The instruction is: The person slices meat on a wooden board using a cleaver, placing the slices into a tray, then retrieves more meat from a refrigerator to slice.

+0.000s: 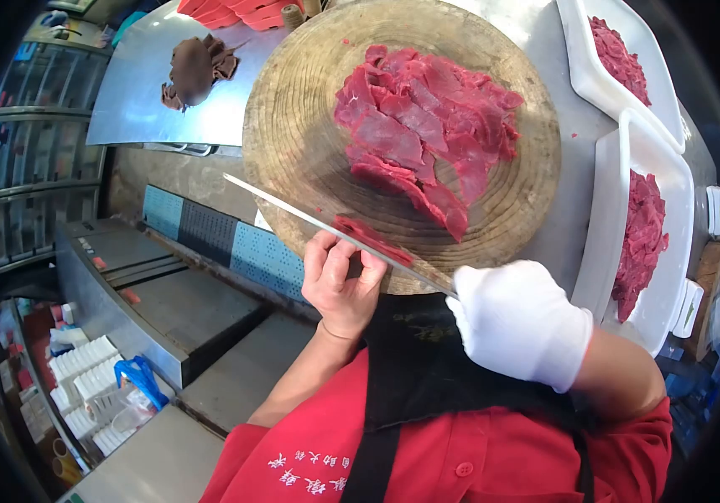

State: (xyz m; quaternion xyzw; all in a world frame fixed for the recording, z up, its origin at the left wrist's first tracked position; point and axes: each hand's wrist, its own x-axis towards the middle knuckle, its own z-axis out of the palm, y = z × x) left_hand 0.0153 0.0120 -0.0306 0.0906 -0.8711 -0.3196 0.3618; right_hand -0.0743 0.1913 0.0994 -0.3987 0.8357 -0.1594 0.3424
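Setting: Kitchen worktop of stainless steel [544, 33], seen from above, with your chest at the bottom edge of the view.
Knife: your long knife [293, 208] lies slantwise across the near rim of the chopping board [309, 126], its tip out past the board's left edge.
Meat slice: one thin red meat slice [372, 239] lies along the blade, at the board's near edge.
Right hand: your right hand [521, 323], in a white glove, is closed round the knife's handle just off the board's near right edge; the handle itself is hidden in the glove.
Left hand: your bare left hand [343, 285] sits at the board's near rim, fingers bent and close together against the blade. Whether it grips the blade or only steadies it, you cannot tell from this view.
Meat pile: a heap of sliced red meat [427, 126] covers the middle and right of the round wooden board.
Trays: two white trays, a near tray [607, 210] and a far tray [582, 59], stand just right of the board, each holding more red slices.
Metal sheet: a steel sheet [133, 92] lies left of the board's far side, with a brown lump [196, 67] on it.
Clothing: your red shirt [460, 461] and black apron [427, 369] fill the view below the board.
Writing: white characters [309, 479] are stitched on the shirt, too small to read.
Floor level: white stacked containers [83, 360] and a blue bag [137, 377] sit well below and left of the board.
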